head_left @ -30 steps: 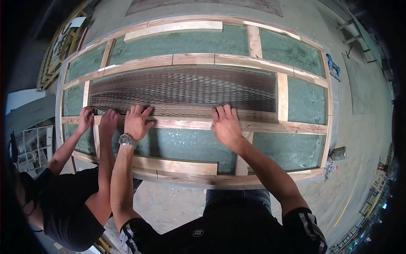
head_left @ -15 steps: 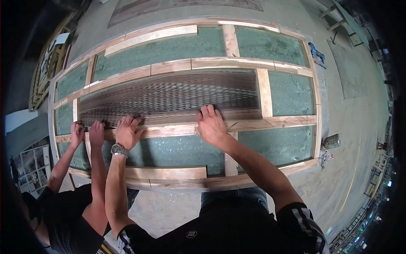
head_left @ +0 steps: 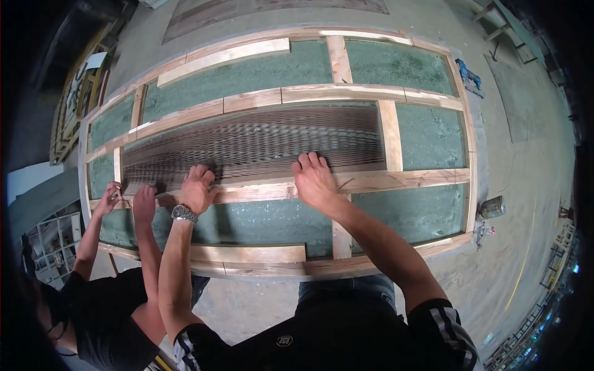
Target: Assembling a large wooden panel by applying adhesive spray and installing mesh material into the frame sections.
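A brown honeycomb cardboard sheet point(head_left: 260, 139) lies stretched inside the middle bay of a wooden frame point(head_left: 260, 193). My left hand point(head_left: 197, 190), below a metal watch point(head_left: 184, 214), has its fingers curled over the sheet's near edge by the frame's near inner rail. Farther right, my right hand point(head_left: 314, 180) bends its fingers over the same edge. Both sets of fingertips are partly hidden against the cardboard. At the bay's left end, a co-worker's right hand point(head_left: 145, 204) rests at the rail, and their left hand point(head_left: 110, 198) is beside the short crosspiece.
Green panel surface point(head_left: 266, 222) shows in the other bays. Loose wooden strips lie along the far point(head_left: 226, 60) and near point(head_left: 247, 253) rails. A blue power tool point(head_left: 468, 75) and a metal can point(head_left: 492, 207) are beyond the right edge. The co-worker point(head_left: 99, 315) stands close on my left.
The view has shifted slightly. My left hand has moved a little to the right along the rail; my right hand keeps its place. The co-worker's left hand has shifted slightly left.
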Tool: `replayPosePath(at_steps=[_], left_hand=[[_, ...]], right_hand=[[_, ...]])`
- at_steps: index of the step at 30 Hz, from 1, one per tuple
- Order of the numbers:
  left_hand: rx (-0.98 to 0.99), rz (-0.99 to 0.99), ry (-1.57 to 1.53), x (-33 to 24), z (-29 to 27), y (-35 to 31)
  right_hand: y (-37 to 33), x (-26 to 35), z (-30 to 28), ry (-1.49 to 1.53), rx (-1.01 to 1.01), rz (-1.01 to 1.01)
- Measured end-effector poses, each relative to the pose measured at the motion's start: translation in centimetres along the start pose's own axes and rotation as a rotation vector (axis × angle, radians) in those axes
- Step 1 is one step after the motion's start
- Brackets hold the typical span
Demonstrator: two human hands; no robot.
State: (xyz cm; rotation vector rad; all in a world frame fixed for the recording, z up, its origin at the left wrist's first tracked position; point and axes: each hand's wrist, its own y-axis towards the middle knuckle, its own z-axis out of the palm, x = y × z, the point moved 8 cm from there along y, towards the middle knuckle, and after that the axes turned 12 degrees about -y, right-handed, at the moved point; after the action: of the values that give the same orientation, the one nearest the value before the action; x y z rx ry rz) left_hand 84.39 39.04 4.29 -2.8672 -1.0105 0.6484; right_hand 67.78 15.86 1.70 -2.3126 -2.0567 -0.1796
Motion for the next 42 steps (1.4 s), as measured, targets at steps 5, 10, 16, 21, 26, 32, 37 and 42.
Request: replayPosePath(at_steps=[5, 10, 16, 21, 26, 32, 37, 42], left_hand=[[0.033, -0.018, -0.040, 0.5, 0.2, 0.3], [0.055, -0.025, 0.001, 0.6, 0.1, 0.2], [-0.207, 0.100, -0.249, -5.3, -2.2, 4.4], [-0.245, 0.295, -0.409, -15.5, 2.0, 15.5], [-0.273, 0.330, -0.271, -19.4, 5.8, 24.3], [-0.102, 0.232, 0.026, -20.4, 8.7, 26.6], [0.006, 0.251, 0.130, -21.9, 8.8, 25.0], [0.084, 0.192, 0.048, -21.7, 9.3, 24.0]], right_hand=[[0.7, -0.3, 0.5, 0.052, 0.052, 0.089], [1.0, -0.3, 0.9, 0.050, 0.076, 0.046], [0.2, 0.0, 0.1, 0.010, 0.006, 0.020], [-0.8, -0.3, -0.7, 0.006, -0.038, 0.081], [-0.7, -0.5, -0.8, 0.047, -0.029, 0.111], [-1.9, -0.8, -1.4, 0.091, -0.126, 0.087], [-1.7, -1.5, -0.8, 0.130, -0.118, 0.080], [-1.6, -1.8, -0.5, 0.146, -0.138, 0.066]])
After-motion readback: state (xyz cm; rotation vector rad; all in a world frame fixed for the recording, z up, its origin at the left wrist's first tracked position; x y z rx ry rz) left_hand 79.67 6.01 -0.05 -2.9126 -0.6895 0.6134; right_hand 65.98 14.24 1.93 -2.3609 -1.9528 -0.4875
